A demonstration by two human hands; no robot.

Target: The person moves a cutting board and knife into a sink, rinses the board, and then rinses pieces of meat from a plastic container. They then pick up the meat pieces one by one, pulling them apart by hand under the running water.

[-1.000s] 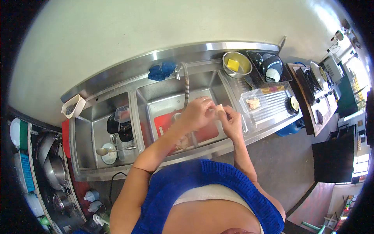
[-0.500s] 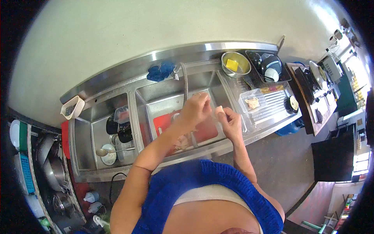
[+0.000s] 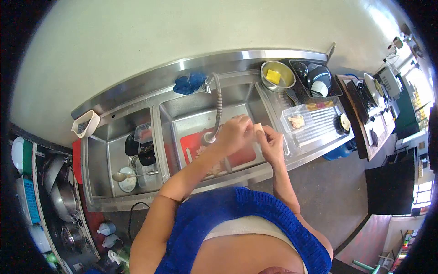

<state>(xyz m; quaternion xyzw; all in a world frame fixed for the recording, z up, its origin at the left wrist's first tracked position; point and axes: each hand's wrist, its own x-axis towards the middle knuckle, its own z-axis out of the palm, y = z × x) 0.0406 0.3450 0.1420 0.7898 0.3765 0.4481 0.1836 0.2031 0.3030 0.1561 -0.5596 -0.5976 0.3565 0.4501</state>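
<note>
Over the middle sink basin (image 3: pixel 248 98), my right hand (image 3: pixel 272 144) pinches a small pale piece of food (image 3: pixel 258 127), perhaps meat. Close beside it is my left hand (image 3: pixel 235 132), its fingers drawn together at the piece's left side; whether they grip anything is hidden. Below both hands a red cutting board (image 3: pixel 242 156) lies in the basin with pale pinkish scraps (image 3: pixel 213 170) at its near side, partly covered by my left forearm. A clear plastic container (image 3: pixel 292 124) to the right holds a similar pale lump (image 3: pixel 296 121).
A flexible faucet (image 3: pixel 219 98) hangs into the basin. The left basin holds black cups (image 3: pixel 147 155), a ladle (image 3: pixel 120 177) and a white lid (image 3: pixel 127 183). Behind the drainboard (image 3: pixel 325 122) stand a metal bowl (image 3: pixel 286 73) with a yellow sponge (image 3: pixel 273 76) and a black dish rack (image 3: pixel 337 86).
My left hand has come down and right, nearer the pale piece in my right hand. The faucet's end shows more fully now. My right hand has barely moved.
</note>
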